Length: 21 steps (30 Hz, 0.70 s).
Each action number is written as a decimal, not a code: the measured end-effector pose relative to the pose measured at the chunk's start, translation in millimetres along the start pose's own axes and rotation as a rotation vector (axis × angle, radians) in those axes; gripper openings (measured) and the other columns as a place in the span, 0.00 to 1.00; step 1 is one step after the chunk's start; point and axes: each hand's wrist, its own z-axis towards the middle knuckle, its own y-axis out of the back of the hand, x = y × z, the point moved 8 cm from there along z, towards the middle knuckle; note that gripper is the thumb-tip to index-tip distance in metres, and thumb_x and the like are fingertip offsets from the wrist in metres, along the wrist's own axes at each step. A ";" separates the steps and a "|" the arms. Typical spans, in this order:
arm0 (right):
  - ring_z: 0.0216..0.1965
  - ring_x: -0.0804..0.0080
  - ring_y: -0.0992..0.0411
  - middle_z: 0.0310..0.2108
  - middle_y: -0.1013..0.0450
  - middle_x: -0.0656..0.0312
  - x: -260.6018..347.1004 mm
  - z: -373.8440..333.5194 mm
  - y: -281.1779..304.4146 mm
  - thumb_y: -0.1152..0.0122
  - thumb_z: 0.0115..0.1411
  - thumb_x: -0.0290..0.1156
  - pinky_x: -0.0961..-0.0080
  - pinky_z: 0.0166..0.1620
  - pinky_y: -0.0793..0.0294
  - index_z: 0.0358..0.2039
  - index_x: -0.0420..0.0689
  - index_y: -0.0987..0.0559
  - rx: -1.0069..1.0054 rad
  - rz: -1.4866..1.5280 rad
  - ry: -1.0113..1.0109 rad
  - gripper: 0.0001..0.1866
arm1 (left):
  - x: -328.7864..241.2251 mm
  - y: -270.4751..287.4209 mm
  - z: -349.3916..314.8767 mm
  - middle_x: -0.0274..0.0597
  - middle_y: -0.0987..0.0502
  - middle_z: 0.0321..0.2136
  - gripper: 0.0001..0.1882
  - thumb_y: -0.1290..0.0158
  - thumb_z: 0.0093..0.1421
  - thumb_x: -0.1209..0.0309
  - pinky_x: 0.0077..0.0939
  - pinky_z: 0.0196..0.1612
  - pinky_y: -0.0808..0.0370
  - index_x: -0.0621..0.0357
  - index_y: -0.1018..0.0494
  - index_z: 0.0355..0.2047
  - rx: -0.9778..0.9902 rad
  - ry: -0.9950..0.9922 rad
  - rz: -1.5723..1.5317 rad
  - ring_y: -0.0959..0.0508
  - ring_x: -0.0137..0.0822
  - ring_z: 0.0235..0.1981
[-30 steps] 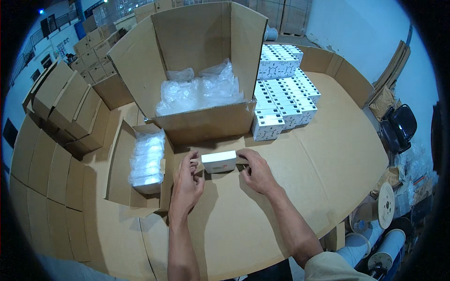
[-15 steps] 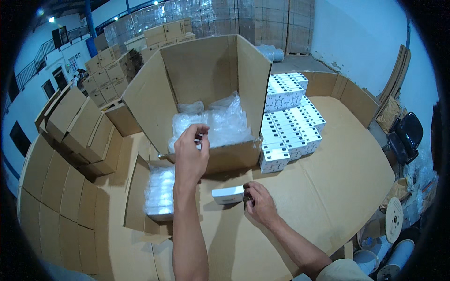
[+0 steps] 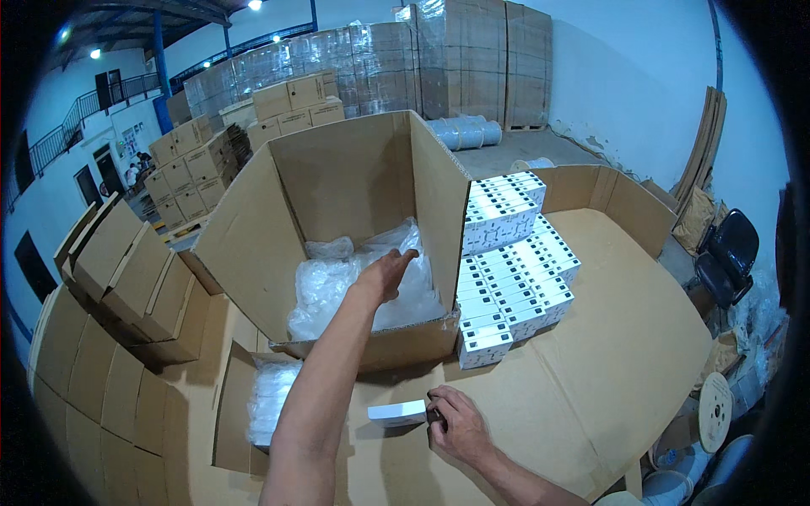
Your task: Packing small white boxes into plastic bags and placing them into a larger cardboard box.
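My left hand (image 3: 388, 275) reaches over the front wall of a large open carton (image 3: 405, 344), above the clear plastic bags (image 3: 325, 291) heaped inside it. One finger stretches out to the right; the others are partly hidden behind the back of the hand. A small white box (image 3: 396, 413) lies on the cardboard-covered table, its long side toward me. At its right end, my right hand (image 3: 460, 428) has its fingers curled round the edge, with something dark at the fingertips that I cannot make out.
Rows of white boxes (image 3: 515, 282) are stacked right of the large carton. Left of my forearm, a small open carton (image 3: 229, 422) holds plastic-wrapped packs (image 3: 272, 396). Flattened-top cartons (image 3: 139, 270) stand at the left. A raised cardboard rim (image 3: 624, 207) borders the table's far right.
My left hand has moved farther right over the bags, and its fingers have straightened. My right hand stays at the white box's end. The whole view has tilted upward.
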 end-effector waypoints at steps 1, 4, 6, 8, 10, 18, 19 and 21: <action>0.56 0.52 0.28 0.50 0.26 0.52 -0.2 -0.6 -1.0 0.37 0.49 0.21 0.58 0.61 0.29 0.38 0.39 0.22 0.001 0.011 -0.006 0.13 | -4.1 -0.5 6.4 0.59 0.26 0.54 0.42 0.39 0.53 0.81 0.43 0.56 0.23 0.46 0.42 0.66 -0.008 -0.080 0.074 0.23 0.57 0.55; 0.57 0.52 0.28 0.50 0.26 0.52 -2.3 0.8 -1.1 0.38 0.50 0.22 0.58 0.61 0.29 0.39 0.39 0.21 -0.006 -0.008 0.003 0.13 | -7.9 6.3 20.9 0.58 0.25 0.52 0.31 0.47 0.57 0.84 0.46 0.54 0.21 0.50 0.36 0.62 -0.032 -0.137 0.179 0.21 0.56 0.52; 0.57 0.52 0.28 0.50 0.26 0.52 -2.7 0.4 -2.3 0.38 0.50 0.22 0.58 0.61 0.29 0.39 0.39 0.21 -0.003 -0.016 0.000 0.13 | -3.8 8.9 24.2 0.57 0.24 0.50 0.27 0.49 0.58 0.84 0.47 0.53 0.20 0.53 0.31 0.59 -0.051 -0.111 0.215 0.20 0.56 0.50; 0.57 0.52 0.28 0.51 0.26 0.52 -1.9 0.8 -4.0 0.38 0.50 0.22 0.58 0.61 0.29 0.39 0.39 0.21 0.000 -0.021 0.002 0.13 | 8.0 19.7 25.2 0.63 0.21 0.44 0.17 0.47 0.58 0.81 0.51 0.50 0.21 0.61 0.24 0.48 -0.193 -0.044 0.081 0.19 0.59 0.47; 0.57 0.53 0.29 0.51 0.26 0.52 -4.3 1.1 -2.9 0.37 0.50 0.22 0.57 0.62 0.30 0.39 0.39 0.21 -0.008 -0.025 0.012 0.13 | 3.9 33.2 22.6 0.64 0.20 0.42 0.13 0.45 0.58 0.79 0.52 0.49 0.21 0.62 0.23 0.45 -0.246 0.030 0.006 0.19 0.60 0.46; 0.58 0.52 0.29 0.51 0.26 0.52 -2.9 2.5 -3.0 0.37 0.50 0.22 0.58 0.63 0.30 0.40 0.39 0.21 0.014 -0.016 -0.024 0.14 | 29.8 87.9 -5.8 0.56 0.17 0.31 0.11 0.36 0.58 0.69 0.43 0.42 0.22 0.64 0.20 0.37 -0.610 0.120 -0.494 0.16 0.55 0.36; 0.58 0.52 0.29 0.51 0.26 0.52 -2.7 2.3 -2.5 0.38 0.51 0.22 0.58 0.63 0.30 0.40 0.39 0.22 0.017 -0.017 -0.027 0.13 | 28.5 91.5 -6.7 0.56 0.17 0.31 0.11 0.36 0.58 0.69 0.43 0.42 0.22 0.64 0.20 0.37 -0.610 0.119 -0.492 0.16 0.55 0.36; 0.57 0.52 0.29 0.51 0.26 0.52 -1.8 1.0 -1.9 0.38 0.50 0.22 0.58 0.63 0.30 0.39 0.39 0.22 0.006 -0.008 -0.011 0.14 | 39.0 102.6 -16.2 0.49 0.16 0.29 0.11 0.35 0.57 0.68 0.37 0.40 0.23 0.62 0.18 0.37 -0.721 0.221 -0.623 0.16 0.43 0.33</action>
